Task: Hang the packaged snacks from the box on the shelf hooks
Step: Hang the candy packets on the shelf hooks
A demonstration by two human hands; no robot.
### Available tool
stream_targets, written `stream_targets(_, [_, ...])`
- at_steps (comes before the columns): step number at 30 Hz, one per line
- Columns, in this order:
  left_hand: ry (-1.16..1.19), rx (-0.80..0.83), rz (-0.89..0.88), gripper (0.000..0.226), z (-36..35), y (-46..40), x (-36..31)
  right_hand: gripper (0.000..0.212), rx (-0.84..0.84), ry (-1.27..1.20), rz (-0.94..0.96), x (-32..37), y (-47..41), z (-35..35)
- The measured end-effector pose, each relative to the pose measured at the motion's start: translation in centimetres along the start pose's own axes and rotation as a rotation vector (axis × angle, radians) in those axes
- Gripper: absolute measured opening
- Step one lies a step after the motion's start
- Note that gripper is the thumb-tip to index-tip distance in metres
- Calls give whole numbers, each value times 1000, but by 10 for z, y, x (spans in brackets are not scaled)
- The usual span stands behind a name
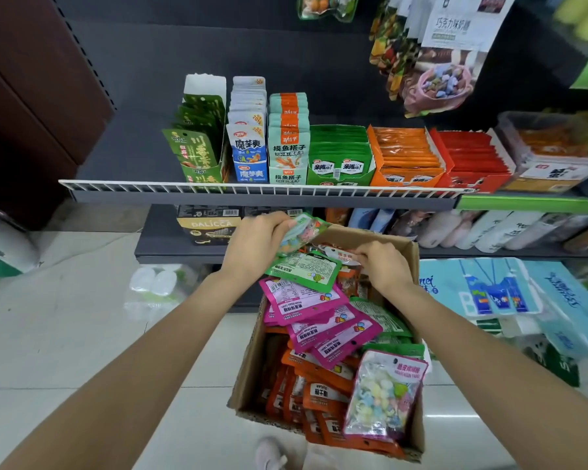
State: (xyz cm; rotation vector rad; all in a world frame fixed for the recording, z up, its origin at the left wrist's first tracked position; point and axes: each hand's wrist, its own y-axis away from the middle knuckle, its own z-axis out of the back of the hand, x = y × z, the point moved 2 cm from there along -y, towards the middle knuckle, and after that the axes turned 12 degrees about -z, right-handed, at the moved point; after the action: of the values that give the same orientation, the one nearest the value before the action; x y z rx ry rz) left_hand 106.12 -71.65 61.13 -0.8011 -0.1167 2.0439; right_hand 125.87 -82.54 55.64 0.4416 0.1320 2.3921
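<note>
Packaged snacks in flat plastic pouches fill the open brown cardboard box (411, 256) that sits on the pale tiled floor in front of us, below the grey metal shelf (262, 198) with its white wire front rail. We see magenta pouches with white labels (302, 300) heaped across the middle of the box, orange pouches (319, 395) stacked on edge along its near side, and a clear pouch of pastel candies with a pink header (384, 395) leaning upright at the near right corner.

Our left hand (255, 245) holds a green-edged pouch of coloured candies (302, 232), fingers curled round its upper end, lifted just above the far side of the box and tilted. Beneath it lies a green pouch with a white nutrition label (302, 269), resting on the magenta ones. Our right hand (384, 266) reaches into the far right corner of the box, its fingers bent down onto a white and orange pouch (340, 257); we cannot tell whether it truly grips that pouch or only touches it.

On the shelf above stand rows of boxed snacks in green, blue, teal, orange and red display cartons (336, 157). Higher up, bags of candy and dried fruit (431, 72) hang against the dark back panel. Blue and white packs of tissue (489, 290) lie on the floor to the right.
</note>
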Motion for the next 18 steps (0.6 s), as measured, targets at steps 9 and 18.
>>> stream_targets(9, [42,-35,67,12,11,1,2,21,-106,-209,-19,12,10,20])
stream_targets(18, [230,-119,173,6,13,6,0,20,-161,-180,-15,12,14,28])
